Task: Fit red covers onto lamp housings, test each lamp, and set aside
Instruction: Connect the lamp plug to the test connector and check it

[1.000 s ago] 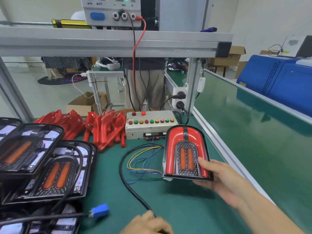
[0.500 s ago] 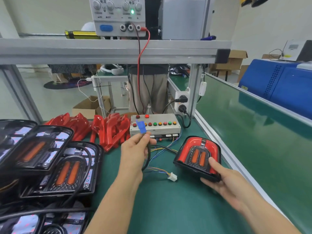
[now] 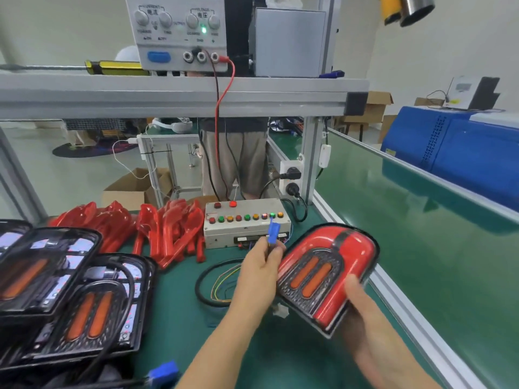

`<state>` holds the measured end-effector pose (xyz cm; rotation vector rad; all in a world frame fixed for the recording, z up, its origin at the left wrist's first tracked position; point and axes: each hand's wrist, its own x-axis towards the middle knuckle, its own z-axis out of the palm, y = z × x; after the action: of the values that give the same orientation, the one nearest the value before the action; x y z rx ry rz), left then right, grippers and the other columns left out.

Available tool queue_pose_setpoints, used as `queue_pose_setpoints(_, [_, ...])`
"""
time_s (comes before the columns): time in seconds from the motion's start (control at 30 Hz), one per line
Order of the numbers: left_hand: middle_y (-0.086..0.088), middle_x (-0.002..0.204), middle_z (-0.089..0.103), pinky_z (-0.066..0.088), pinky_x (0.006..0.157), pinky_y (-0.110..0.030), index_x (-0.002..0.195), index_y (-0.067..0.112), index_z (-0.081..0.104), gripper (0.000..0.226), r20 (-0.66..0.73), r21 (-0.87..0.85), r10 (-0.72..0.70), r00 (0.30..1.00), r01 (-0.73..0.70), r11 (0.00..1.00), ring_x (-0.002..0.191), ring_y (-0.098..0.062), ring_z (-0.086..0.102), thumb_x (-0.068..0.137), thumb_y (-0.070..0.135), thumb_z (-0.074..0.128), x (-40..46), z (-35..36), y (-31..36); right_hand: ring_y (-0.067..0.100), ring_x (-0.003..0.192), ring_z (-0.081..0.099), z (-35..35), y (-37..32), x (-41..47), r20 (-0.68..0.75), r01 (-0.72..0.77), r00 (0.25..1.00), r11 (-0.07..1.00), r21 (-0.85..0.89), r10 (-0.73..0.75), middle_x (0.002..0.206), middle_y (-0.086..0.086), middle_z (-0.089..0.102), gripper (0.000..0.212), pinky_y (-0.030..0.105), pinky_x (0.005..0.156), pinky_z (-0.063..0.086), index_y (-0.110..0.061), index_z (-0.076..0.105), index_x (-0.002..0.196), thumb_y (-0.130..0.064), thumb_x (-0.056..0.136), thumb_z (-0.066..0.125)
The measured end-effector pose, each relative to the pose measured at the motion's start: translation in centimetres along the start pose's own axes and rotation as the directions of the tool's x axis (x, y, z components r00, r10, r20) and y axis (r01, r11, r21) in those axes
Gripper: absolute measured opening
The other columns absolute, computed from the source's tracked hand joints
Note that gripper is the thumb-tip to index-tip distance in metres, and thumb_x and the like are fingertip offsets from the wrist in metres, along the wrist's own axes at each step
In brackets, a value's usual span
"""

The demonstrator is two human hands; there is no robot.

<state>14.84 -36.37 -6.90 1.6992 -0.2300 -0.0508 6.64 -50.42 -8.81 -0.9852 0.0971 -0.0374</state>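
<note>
the right hand [image 3: 365, 313] holds a lamp [image 3: 327, 273] by its lower edge, thumb laid over the red cover, tilted up off the green counter [image 3: 280, 355] at about 4 o'clock from the middle of the view. this lamp looks already fitted, its red cover seated round the black grille and two orange strips. the left hand [image 3: 261, 265] pinches a blue connector [image 3: 273, 233] on a dark cable, raised just in front of the test box [image 3: 247, 223], which sits at 12 o'clock from the hands with its row of coloured buttons. by my reading the step in hand is the test: the plug is not yet joined to anything visible, and whether any lamp leds are lit cannot be told. plenty is left, judging by the stock: a heap of loose red covers [image 3: 168, 228] lies at 10 o'clock, and several uncovered black housings [image 3: 84, 301] are stacked at 8 to 9 o'clock, one trailing its own blue plug [image 3: 164, 372] near the bottom edge. no set-aside pile of finished lamps is in view.
</note>
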Motion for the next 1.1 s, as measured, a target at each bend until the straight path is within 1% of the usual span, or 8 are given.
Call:
queue_pose_setpoints(0.13, [0.0, 0.072, 0.062, 0.047, 0.062, -0.023, 0.094, 0.018, 0.06, 0.019, 0.206, -0.147, -0.017, 0.978, 0.048, 0.988, 0.064, -0.013, 0.056, 0.102, 0.017, 0.042, 0.1, -0.3, 1.2, 0.034, 0.106, 0.068, 2.3, -0.9, -0.1, -0.008, 0.051, 0.999, 0.968, 0.247, -0.051, 0.116, 0.017, 0.07, 0.087, 0.046, 0.077, 0.059, -0.013, 0.075, 0.109, -0.059, 0.038, 0.092])
queue_pose_setpoints(0.2, [-0.003, 0.078, 0.066, 0.048, 0.068, -0.02, 0.098, 0.017, 0.063, 0.021, 0.219, -0.155, -0.004, 0.976, 0.039, 0.987, 0.071, -0.013, 0.06, 0.102, 0.019, 0.043, 0.3, -0.6, 1.9, 0.033, 0.105, 0.068, 3.5, -1.5, 0.2, -0.036, 0.121, 0.993, 0.955, 0.27, -0.115, 0.118, 0.018, 0.069, 0.068, 0.048, 0.078, 0.059, -0.017, 0.076, 0.105, -0.061, 0.054, 0.085])
queue_pose_setpoints(0.37, [0.01, 0.089, 0.069, 0.043, 0.067, -0.011, 0.089, 0.024, 0.065, 0.024, -0.242, -0.207, 0.038, 0.969, -0.09, 0.974, 0.072, 0.005, 0.06, 0.1, 0.016, 0.045, 1.7, -3.3, 2.3, 0.019, 0.107, 0.069, 5.6, -5.8, 1.8, -0.21, 0.513, 0.857, 0.817, 0.264, -0.47, 0.117, 0.0, 0.071, 0.058, 0.047, 0.085, 0.058, -0.032, 0.078, 0.099, -0.073, 0.059, 0.066])
queue_pose_setpoints(0.5, [0.007, 0.081, 0.067, 0.04, 0.065, -0.018, 0.087, 0.025, 0.065, 0.024, -0.372, -0.219, -0.014, 0.928, -0.073, 0.973, 0.071, -0.005, 0.053, 0.099, 0.015, 0.046, 1.2, -5.1, 0.9, 0.019, 0.11, 0.067, 5.5, -9.4, 3.2, -0.254, 0.611, 0.792, 0.727, 0.315, -0.556, 0.115, -0.004, 0.072, 0.057, 0.048, 0.093, 0.053, -0.029, 0.077, 0.098, -0.067, 0.093, 0.034])
queue_pose_setpoints(0.67, [0.007, 0.061, 0.047, 0.032, 0.052, -0.015, 0.096, 0.021, 0.066, 0.022, -0.351, -0.253, -0.001, 0.936, -0.093, 0.963, 0.055, -0.004, 0.038, 0.1, 0.014, 0.046, 1.0, -4.9, 0.4, 0.023, 0.108, 0.068, 3.5, -8.1, 3.9, -0.3, 0.423, 0.888, 0.875, 0.234, -0.349, 0.118, 0.002, 0.071, 0.06, 0.053, 0.094, 0.052, -0.025, 0.068, 0.115, -0.071, 0.082, 0.051])
queue_pose_setpoints(0.77, [0.007, 0.056, 0.029, 0.021, 0.042, -0.014, 0.097, 0.018, 0.06, 0.021, -0.337, -0.368, -0.004, 0.941, -0.128, 0.921, 0.046, -0.004, 0.025, 0.101, 0.012, 0.04, 1.1, -4.6, 0.8, 0.021, 0.093, 0.073, 1.0, -6.6, 3.7, -0.291, 0.233, 0.941, 0.956, 0.178, -0.175, 0.108, 0.003, 0.074, 0.049, 0.052, 0.072, 0.059, -0.025, 0.076, 0.095, -0.067, 0.074, 0.062])
queue_pose_setpoints(0.93, [0.007, 0.051, 0.033, 0.02, 0.041, -0.019, 0.08, 0.019, 0.041, 0.018, -0.26, -0.595, -0.09, 0.961, -0.086, 0.799, 0.046, -0.01, 0.024, 0.09, 0.006, 0.032, 0.9, -3.6, 0.4, 0.028, 0.076, 0.074, -3.0, -5.4, 4.7, -0.294, -0.157, 0.947, 0.985, -0.067, 0.13, 0.097, 0.015, 0.075, 0.059, 0.044, 0.057, 0.059, -0.013, 0.069, 0.106, -0.058, 0.069, 0.067])
queue_pose_setpoints(1.1, [0.007, 0.063, 0.051, 0.034, 0.053, -0.018, 0.086, 0.017, 0.05, 0.018, -0.129, -0.288, 0.001, 0.992, -0.039, 0.957, 0.055, -0.008, 0.041, 0.088, 0.0, 0.043, 0.7, -2.0, -0.3, 0.03, 0.071, 0.074, -5.0, -4.0, 6.9, -0.365, -0.368, 0.893, 0.894, -0.255, 0.263, 0.095, 0.02, 0.074, 0.059, 0.041, 0.054, 0.059, -0.007, 0.066, 0.114, -0.049, 0.072, 0.072])
